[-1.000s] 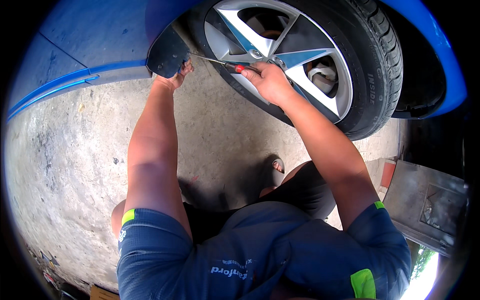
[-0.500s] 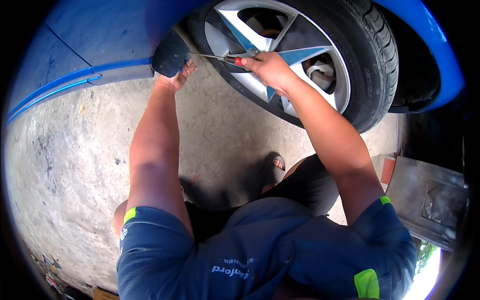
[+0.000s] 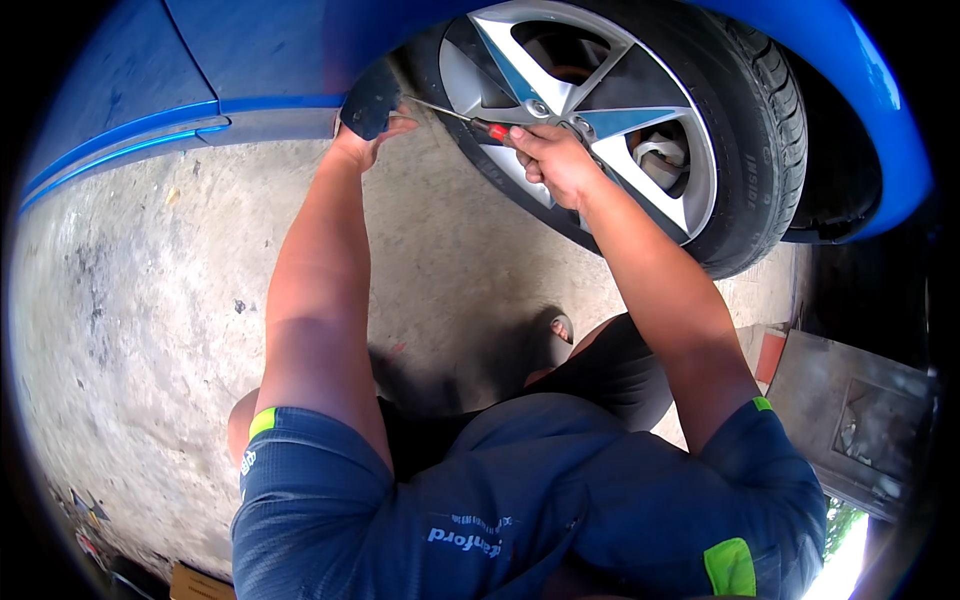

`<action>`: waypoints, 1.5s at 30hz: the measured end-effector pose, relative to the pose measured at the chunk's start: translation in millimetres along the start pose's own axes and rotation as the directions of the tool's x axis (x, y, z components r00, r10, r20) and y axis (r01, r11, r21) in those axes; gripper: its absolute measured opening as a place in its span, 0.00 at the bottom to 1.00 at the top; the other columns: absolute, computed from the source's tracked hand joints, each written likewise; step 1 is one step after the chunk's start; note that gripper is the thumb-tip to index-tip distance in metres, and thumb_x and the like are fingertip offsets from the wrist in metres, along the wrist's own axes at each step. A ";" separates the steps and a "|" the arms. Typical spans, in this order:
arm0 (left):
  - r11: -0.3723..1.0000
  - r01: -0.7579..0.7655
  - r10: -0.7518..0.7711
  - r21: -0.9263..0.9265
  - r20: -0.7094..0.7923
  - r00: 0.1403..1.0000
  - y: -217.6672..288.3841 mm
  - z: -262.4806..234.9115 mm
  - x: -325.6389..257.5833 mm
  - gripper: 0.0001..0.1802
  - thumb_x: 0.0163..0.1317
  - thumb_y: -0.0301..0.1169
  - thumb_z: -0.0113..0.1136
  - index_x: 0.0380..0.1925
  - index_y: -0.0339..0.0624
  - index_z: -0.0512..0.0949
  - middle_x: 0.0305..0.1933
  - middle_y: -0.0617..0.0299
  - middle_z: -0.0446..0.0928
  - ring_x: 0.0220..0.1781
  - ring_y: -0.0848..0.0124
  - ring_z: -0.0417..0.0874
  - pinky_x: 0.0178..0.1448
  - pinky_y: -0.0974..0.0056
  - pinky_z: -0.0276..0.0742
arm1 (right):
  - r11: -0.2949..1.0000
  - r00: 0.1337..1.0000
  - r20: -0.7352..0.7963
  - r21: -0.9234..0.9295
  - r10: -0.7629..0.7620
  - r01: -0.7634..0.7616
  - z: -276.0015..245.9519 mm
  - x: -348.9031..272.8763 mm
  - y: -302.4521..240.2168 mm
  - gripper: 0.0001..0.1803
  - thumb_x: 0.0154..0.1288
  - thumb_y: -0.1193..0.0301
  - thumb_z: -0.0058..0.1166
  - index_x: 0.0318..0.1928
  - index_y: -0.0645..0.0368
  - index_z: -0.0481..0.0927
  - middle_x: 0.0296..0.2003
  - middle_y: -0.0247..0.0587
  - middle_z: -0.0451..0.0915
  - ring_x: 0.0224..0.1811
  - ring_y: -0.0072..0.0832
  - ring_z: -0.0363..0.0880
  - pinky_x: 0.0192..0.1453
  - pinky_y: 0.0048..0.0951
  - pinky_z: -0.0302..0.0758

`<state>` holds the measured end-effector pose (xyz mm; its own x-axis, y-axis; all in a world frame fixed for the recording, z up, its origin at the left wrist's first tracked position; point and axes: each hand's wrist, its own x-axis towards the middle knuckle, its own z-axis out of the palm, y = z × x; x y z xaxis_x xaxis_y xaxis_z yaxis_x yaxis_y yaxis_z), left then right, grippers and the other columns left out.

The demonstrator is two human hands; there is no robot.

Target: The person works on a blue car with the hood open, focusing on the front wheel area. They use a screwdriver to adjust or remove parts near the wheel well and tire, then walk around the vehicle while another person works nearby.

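Observation:
A dark mud flap [image 3: 371, 98] hangs behind the front edge of the blue sill, beside the wheel. My left hand [image 3: 365, 143] holds it from below and behind; the flap hides part of the palm, and some fingers stick out on its right. In my right hand [image 3: 556, 160] is a screwdriver [image 3: 497, 131] with a red and black handle, held between thumb and fingers. Its thin shaft runs left to the inner edge of the flap. Exactly what the tip touches is too small to tell.
Right by the screwdriver stands the wheel [image 3: 640, 212], a black tyre on a silver, black and blue rim. Blue bodywork [image 3: 120, 85] spans the top left, and a blue wheel arch [image 3: 868, 90] curves over the tyre. Below lies stained concrete floor [image 3: 180, 290]. A grey panel [image 3: 850, 400] is at right.
The car and both hands sit farther right in the picture, as the view has shifted. My left fingers are straighter, pointing right. My right fingers show more curled under the handle.

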<state>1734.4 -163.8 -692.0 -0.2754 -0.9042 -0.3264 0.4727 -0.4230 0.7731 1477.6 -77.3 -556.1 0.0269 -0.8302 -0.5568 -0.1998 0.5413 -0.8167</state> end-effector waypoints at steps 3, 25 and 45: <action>0.998 -0.028 0.025 0.064 0.041 0.999 -8.9 -11.1 7.7 0.09 0.68 0.35 0.55 0.41 0.42 0.75 0.38 0.56 0.79 0.41 0.59 0.85 0.52 0.57 0.81 | 0.977 0.995 0.009 0.185 0.102 -0.102 3.7 -1.7 7.9 0.18 0.74 0.59 0.53 0.46 0.65 0.78 0.24 0.25 0.63 0.24 0.16 0.55 0.28 0.20 0.56; 0.998 -0.062 0.045 0.016 0.527 0.848 -18.4 -26.1 25.5 0.09 0.66 0.34 0.55 0.26 0.48 0.70 0.25 0.66 0.67 0.31 0.70 0.69 0.49 0.57 0.71 | 0.975 0.996 -0.006 -0.203 0.091 -0.090 -5.9 -31.4 -44.7 0.25 0.71 0.54 0.55 0.45 0.69 0.79 0.21 0.29 0.65 0.17 0.13 0.53 0.17 0.17 0.48; 0.985 0.158 -0.090 -0.069 0.575 0.813 -15.8 20.7 6.9 0.14 0.70 0.47 0.53 0.32 0.51 0.70 0.26 0.67 0.68 0.28 0.72 0.70 0.46 0.59 0.73 | 0.928 0.986 -0.089 -0.336 0.139 -0.161 -8.8 -82.1 -58.3 0.25 0.73 0.54 0.52 0.47 0.68 0.80 0.23 0.28 0.69 0.20 0.13 0.56 0.20 0.19 0.50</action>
<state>1707.7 -162.1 -695.1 -0.7478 -0.6636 -0.0221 0.4799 -0.5632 0.6726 1478.5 -41.9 -461.4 -0.0888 -0.7554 -0.6493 -0.5189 0.5914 -0.6172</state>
